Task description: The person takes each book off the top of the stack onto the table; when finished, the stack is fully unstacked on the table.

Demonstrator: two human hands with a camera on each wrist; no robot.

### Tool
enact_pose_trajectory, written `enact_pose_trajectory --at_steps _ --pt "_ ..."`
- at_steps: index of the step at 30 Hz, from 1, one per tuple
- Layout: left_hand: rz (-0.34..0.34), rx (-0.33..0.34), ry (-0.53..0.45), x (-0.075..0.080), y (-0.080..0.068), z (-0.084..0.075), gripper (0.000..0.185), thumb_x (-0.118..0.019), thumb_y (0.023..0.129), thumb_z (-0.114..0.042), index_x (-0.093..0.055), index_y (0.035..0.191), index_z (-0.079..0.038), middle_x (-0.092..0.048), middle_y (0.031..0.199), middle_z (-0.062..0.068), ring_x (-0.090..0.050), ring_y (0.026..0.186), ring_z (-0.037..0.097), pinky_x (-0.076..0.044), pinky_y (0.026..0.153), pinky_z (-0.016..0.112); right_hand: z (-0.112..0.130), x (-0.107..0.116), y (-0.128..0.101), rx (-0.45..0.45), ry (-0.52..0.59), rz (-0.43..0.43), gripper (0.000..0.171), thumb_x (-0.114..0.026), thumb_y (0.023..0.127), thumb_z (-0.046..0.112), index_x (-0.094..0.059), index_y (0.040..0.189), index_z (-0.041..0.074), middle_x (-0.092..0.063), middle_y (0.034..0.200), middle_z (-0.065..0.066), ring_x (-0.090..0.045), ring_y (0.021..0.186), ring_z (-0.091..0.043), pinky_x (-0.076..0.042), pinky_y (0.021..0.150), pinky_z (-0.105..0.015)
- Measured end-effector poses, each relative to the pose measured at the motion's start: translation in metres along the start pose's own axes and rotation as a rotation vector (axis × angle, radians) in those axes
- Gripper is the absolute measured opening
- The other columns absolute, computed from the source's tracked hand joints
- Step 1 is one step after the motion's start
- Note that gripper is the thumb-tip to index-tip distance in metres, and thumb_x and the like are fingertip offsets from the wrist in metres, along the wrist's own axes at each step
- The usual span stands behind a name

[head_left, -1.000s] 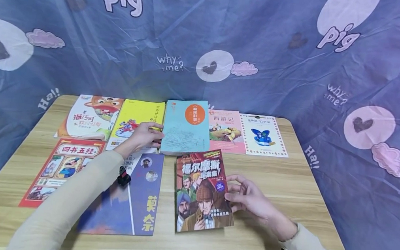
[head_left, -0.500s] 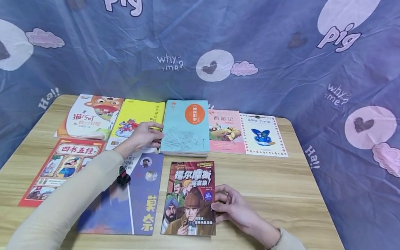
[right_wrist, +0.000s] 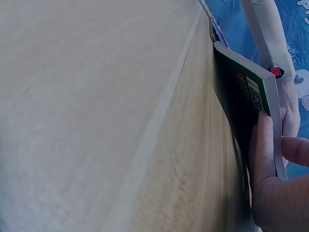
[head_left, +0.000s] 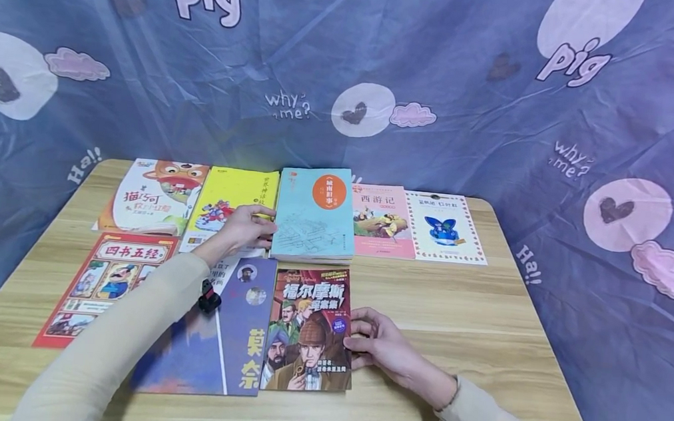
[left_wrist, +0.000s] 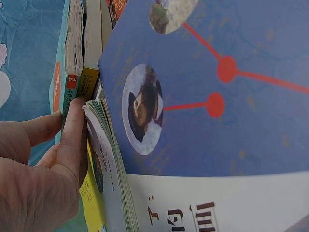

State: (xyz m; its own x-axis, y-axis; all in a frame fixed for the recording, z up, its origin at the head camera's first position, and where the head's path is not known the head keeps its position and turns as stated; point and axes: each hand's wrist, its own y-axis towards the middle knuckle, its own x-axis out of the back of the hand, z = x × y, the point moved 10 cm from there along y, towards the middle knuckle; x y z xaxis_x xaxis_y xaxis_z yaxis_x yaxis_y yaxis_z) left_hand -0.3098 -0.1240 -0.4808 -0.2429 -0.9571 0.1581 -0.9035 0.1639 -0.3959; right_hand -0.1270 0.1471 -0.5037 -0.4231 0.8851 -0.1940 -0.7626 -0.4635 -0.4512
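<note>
In the head view my right hand (head_left: 388, 349) pinches the right edge of a brown detective-story book (head_left: 309, 335). The right wrist view shows a finger under its green back cover (right_wrist: 246, 87), with that edge raised off the table. The book's left edge lies along a large blue art book (head_left: 205, 346). My left hand (head_left: 245, 229) reaches over the yellow book (head_left: 218, 190) and touches the left side of a teal book (head_left: 315, 218). In the left wrist view, its fairly straight fingers rest at the teal book's spine (left_wrist: 70, 84), above another book with a yellow spine end (left_wrist: 89, 79).
A cat picture book (head_left: 154, 198), a pink book (head_left: 383, 221) and a white book with a dotted border (head_left: 446, 227) lie in the back row. At front left is a red book (head_left: 104, 284). The wooden table (head_left: 455, 301) meets a blue printed cloth (head_left: 477, 116) behind.
My right hand has carried the brown book left and straightened it, bringing it up against the blue art book. The left hand has stayed at the teal book.
</note>
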Motion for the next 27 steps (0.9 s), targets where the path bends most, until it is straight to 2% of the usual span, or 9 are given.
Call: enact_pose_trajectory --at_steps 9,16,20,24,27 --pt "-0.005 0.008 0.01 0.001 0.0 0.001 0.05 -0.064 0.105 -0.009 -0.051 0.153 -0.006 -0.06 0.143 0.026 -0.072 0.091 0.015 -0.069 0.081 0.028 0.003 0.004 0.002 -0.004 -0.019 -0.033 0.051 -0.067 0.094 -0.006 -0.041 0.139 -0.008 -0.069 0.104 -0.003 -0.074 0.085 -0.019 -0.07 0.072 -0.034" --pt "-0.008 0.014 0.005 0.001 -0.001 0.001 0.051 -0.065 0.105 -0.009 -0.051 0.153 -0.006 -0.061 0.143 0.026 -0.072 0.089 0.015 -0.069 0.081 0.028 0.01 0.007 0.001 0.013 -0.122 0.026 0.054 -0.068 0.096 -0.001 -0.041 0.142 -0.014 -0.07 0.105 -0.008 -0.074 0.085 -0.018 -0.07 0.077 -0.037" --pt "-0.005 0.011 -0.001 0.0 -0.002 0.0 0.051 -0.064 0.105 -0.009 -0.051 0.154 -0.006 -0.06 0.142 0.026 -0.072 0.089 0.014 -0.069 0.082 0.028 0.02 0.02 0.001 0.006 -0.19 0.023 0.052 -0.066 0.098 0.0 -0.045 0.143 -0.016 -0.071 0.107 -0.016 -0.075 0.085 -0.019 -0.07 0.078 -0.033" --pt "-0.005 0.008 0.0 0.0 -0.002 0.0 0.05 -0.065 0.105 -0.009 -0.051 0.153 -0.006 -0.061 0.142 0.025 -0.072 0.088 0.014 -0.069 0.081 0.028 0.04 0.041 0.007 0.015 -0.235 -0.031 0.053 -0.065 0.099 0.003 -0.046 0.146 -0.014 -0.07 0.118 -0.028 -0.076 0.091 -0.023 -0.069 0.083 -0.032" --pt "-0.002 0.007 0.001 0.0 -0.001 0.0 0.05 -0.065 0.105 -0.009 -0.052 0.153 -0.006 -0.061 0.141 0.025 -0.072 0.088 0.014 -0.069 0.081 0.028 0.059 0.053 0.017 0.041 -0.258 -0.077 0.055 -0.065 0.1 0.004 -0.046 0.148 -0.012 -0.067 0.126 -0.031 -0.075 0.094 -0.023 -0.069 0.085 -0.03"
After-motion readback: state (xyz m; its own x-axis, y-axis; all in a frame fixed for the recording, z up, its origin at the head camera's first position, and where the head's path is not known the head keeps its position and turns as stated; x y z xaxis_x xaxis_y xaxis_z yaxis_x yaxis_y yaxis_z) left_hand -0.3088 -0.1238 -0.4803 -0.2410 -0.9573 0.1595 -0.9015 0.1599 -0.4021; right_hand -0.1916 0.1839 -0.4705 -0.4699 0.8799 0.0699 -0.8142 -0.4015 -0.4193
